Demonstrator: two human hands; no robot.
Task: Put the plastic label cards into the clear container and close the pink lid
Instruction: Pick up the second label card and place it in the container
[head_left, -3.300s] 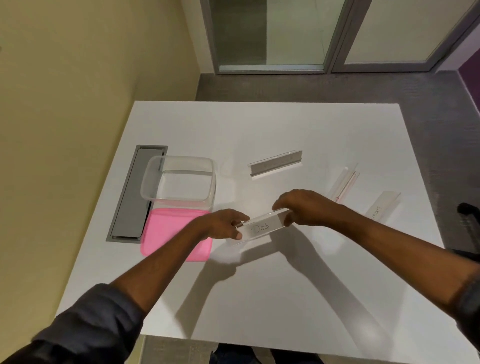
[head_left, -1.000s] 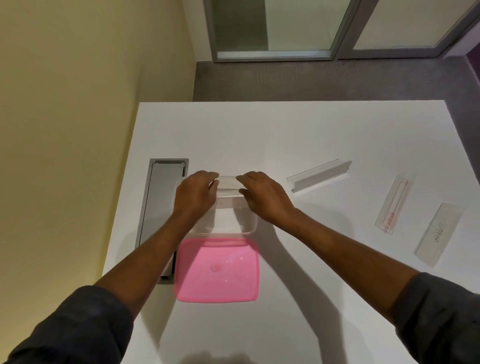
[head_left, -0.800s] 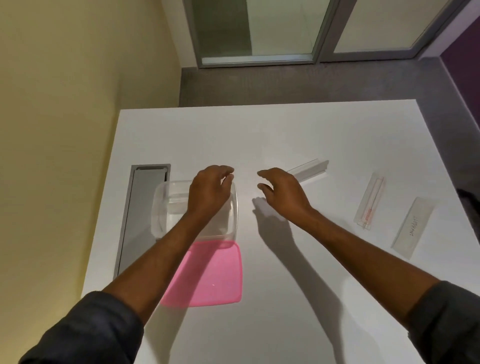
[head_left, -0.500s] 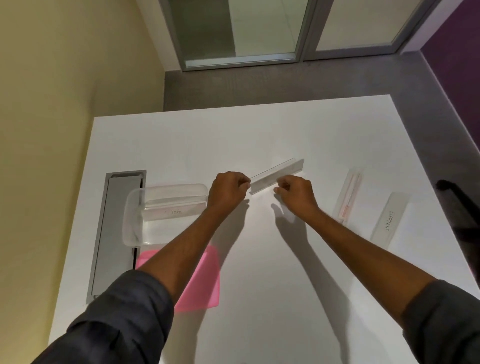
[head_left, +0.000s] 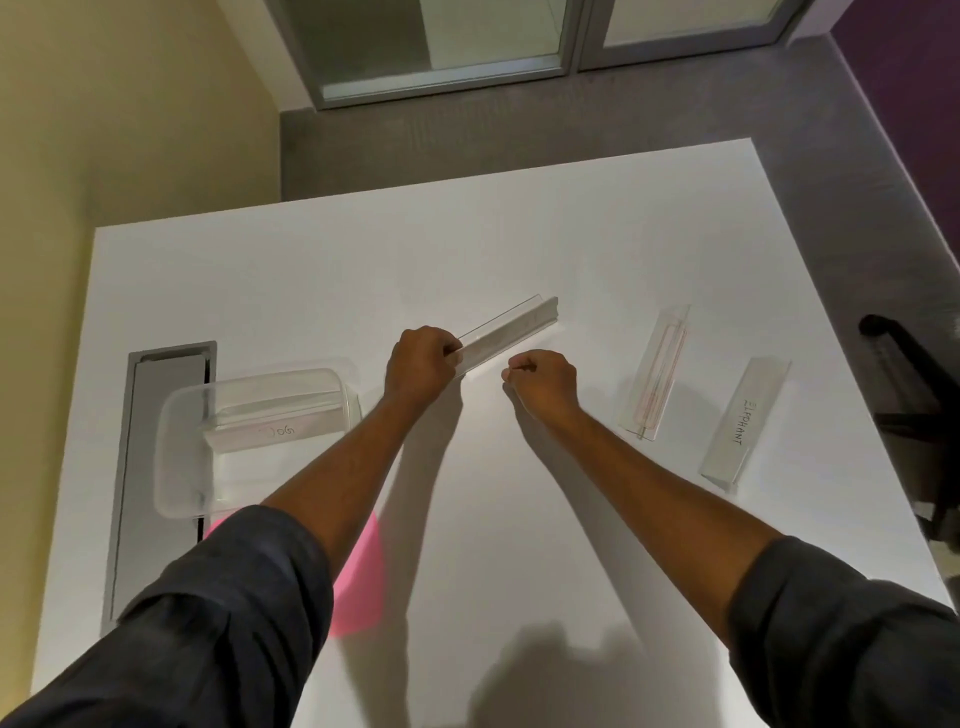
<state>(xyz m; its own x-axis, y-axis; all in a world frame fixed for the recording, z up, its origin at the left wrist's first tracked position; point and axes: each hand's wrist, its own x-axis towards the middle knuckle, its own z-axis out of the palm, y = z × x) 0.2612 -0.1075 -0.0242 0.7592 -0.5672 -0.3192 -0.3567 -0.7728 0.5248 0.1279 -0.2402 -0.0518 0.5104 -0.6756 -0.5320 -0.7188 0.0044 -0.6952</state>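
We find the left hand (head_left: 418, 366) pinched on the near-left end of a clear label card (head_left: 506, 335), which lies on the white table (head_left: 519, 519) with its long axis running from near left to far right. The right hand (head_left: 543, 382) is curled in a loose fist just beside the card's near edge; we cannot tell whether it touches. The container (head_left: 179, 457) sits well to the left and holds one card (head_left: 275, 423). The left hand is nearer it. The pink lid (head_left: 361, 577) remains off.
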